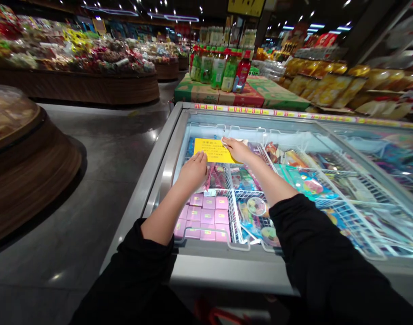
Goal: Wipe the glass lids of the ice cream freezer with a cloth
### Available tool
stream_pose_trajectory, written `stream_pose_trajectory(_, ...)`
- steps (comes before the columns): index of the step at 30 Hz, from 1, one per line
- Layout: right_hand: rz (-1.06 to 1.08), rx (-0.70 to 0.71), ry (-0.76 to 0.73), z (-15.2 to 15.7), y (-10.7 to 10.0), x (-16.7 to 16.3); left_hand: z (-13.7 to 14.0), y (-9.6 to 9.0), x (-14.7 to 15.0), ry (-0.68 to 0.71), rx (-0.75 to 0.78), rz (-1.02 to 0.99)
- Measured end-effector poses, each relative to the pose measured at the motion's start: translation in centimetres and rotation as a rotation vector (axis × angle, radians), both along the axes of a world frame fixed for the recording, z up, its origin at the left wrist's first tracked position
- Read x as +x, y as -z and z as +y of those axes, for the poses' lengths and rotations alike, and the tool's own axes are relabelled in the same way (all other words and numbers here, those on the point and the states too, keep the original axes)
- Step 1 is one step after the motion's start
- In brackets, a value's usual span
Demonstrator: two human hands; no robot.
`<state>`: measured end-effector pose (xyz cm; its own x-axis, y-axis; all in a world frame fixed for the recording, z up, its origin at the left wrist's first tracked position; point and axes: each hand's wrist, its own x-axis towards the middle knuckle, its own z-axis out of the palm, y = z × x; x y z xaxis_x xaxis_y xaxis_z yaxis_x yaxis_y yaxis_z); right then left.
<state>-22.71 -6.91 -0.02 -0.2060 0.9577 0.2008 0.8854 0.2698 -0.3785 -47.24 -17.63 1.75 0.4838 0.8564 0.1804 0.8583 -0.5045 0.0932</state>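
Observation:
A yellow notice [213, 151] with dark printed text lies on the glass lid [206, 124] of a chest freezer. My left hand [194, 171] rests by its lower left edge, fingers stretched out flat. Over the notice's right side is my right hand [236, 150], pressed down on what looks like a thin white cloth [244, 142]; bits of white show at the fingertips and behind the knuckles. Below the glass, pink boxes [208, 215] fill the near left basket. White wire baskets [233, 216] beside them hold packaged frozen goods.
The freezer's metal frame [152, 185] borders the lid, with a price-tag strip [240, 109] along the back. Bottled drinks [223, 70] stand on cartons [277, 92] behind it. A round wooden display [30, 167] is at left across the grey floor [101, 180]. Jars [328, 83] stand at back right.

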Motion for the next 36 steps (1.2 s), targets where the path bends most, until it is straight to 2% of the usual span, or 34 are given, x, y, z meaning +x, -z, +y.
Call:
stream_pose_trajectory(2, -0.002, -0.002, 0.022, -1.2, 0.1, 2.0, 0.0, 0.1, 0.0, 0.004, 0.000, -0.006)
stream_pose_trajectory(4, -0.028, -0.010, -0.018, -2.8, 0.2, 3.4, 0.0, 0.2, 0.1, 0.010, 0.007, -0.006)
stream_pose_trajectory(8, -0.048, -0.023, -0.142, -4.3, 0.4, 3.0, 0.0, 0.5, 0.2, 0.017, 0.033, 0.008)
stream_pose_trajectory(12, 0.002, -0.023, -0.193, -0.9, 0.7, 0.6, -0.3, 0.3, 0.1, 0.027, 0.053, 0.030)
stream_pose_trajectory(15, 0.049, -0.006, -0.140, 2.6, 0.8, -0.5, -0.7, -0.2, 0.1, 0.043, 0.014, 0.049)
stream_pose_trajectory(18, 0.029, -0.002, -0.087, 4.2, 0.7, 0.1, -1.0, -0.7, 0.2, 0.046, -0.019, 0.049)
stream_pose_trajectory(20, 0.001, -0.007, -0.045, 3.5, 0.7, 1.1, -1.0, -0.8, 0.2, 0.048, -0.022, 0.044)
stream_pose_trajectory(23, -0.027, 0.011, 0.000, 0.3, 0.8, 2.2, -0.9, -0.7, 0.2, 0.060, -0.024, 0.046)
stream_pose_trajectory(28, -0.036, 0.047, -0.143, -4.8, 1.4, -0.1, -0.9, -0.7, 0.2, 0.062, 0.008, 0.040)
stream_pose_trajectory(32, 0.010, 0.023, -0.236, -4.8, 1.1, -2.7, -1.0, -1.0, 0.1, 0.058, 0.010, 0.036)
stream_pose_trajectory(36, 0.026, -0.026, -0.162, -3.8, 0.2, -2.3, -1.1, -1.4, -0.1, 0.057, -0.038, 0.052)
